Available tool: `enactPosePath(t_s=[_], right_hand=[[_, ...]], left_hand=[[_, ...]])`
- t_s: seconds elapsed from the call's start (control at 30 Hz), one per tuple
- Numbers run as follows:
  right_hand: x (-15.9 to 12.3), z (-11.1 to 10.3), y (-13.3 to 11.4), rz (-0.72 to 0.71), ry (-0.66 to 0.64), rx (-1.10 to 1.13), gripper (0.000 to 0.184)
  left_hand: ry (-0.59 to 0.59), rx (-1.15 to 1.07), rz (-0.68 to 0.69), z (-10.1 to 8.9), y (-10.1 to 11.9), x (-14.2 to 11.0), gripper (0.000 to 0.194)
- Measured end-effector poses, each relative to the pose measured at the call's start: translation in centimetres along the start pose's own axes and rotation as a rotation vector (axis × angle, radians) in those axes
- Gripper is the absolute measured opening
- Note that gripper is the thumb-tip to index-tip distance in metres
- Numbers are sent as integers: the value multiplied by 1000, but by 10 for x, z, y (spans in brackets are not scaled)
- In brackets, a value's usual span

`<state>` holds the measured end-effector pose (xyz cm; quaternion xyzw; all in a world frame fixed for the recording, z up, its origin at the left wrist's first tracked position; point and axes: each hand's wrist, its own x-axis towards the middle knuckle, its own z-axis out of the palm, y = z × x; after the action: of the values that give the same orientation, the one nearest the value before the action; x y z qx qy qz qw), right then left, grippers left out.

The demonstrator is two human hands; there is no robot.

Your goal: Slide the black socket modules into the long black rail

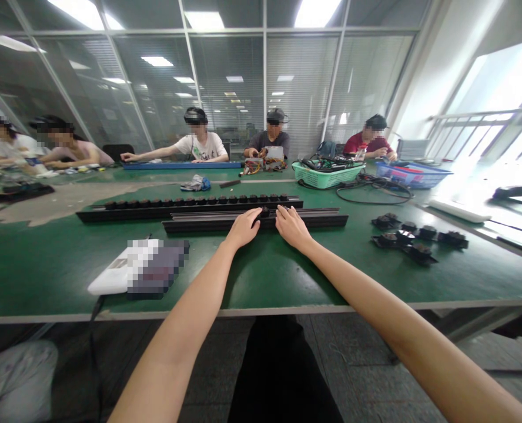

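Black metal rail (305,221) lay across our green workbench (44,276), with our left hand (243,229) and right hand (291,227) on it, either side of a small black fitting (264,212). Our fingers half hid it, so we couldn't tell if we were gripping. A white box (111,276) was mostly pixelated.

Both bare forearms reach forward and inward from the lower corners of the view, the left forearm (186,311) and the right forearm (375,299) converging toward the middle. The left hand (243,229) and right hand (293,228) lie palm down, just apart, wrists low and slightly bent, with the fingers (256,216) angled in toward each other. The fingers curve gently, but the view does not show whether either grip is closed on anything.
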<state>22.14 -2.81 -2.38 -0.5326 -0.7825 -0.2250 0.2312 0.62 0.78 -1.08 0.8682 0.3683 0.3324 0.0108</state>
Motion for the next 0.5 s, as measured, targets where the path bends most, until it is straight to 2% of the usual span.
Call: enactPosePath(t_s=[0.3, 0.5], right_hand=[[-1, -2, 2, -19, -5, 3, 52], [-3, -6, 0, 25, -14, 17, 51]], left_hand=[[-8, 10, -7, -1, 2, -1, 51], [4, 4, -4, 0, 1, -1, 50]])
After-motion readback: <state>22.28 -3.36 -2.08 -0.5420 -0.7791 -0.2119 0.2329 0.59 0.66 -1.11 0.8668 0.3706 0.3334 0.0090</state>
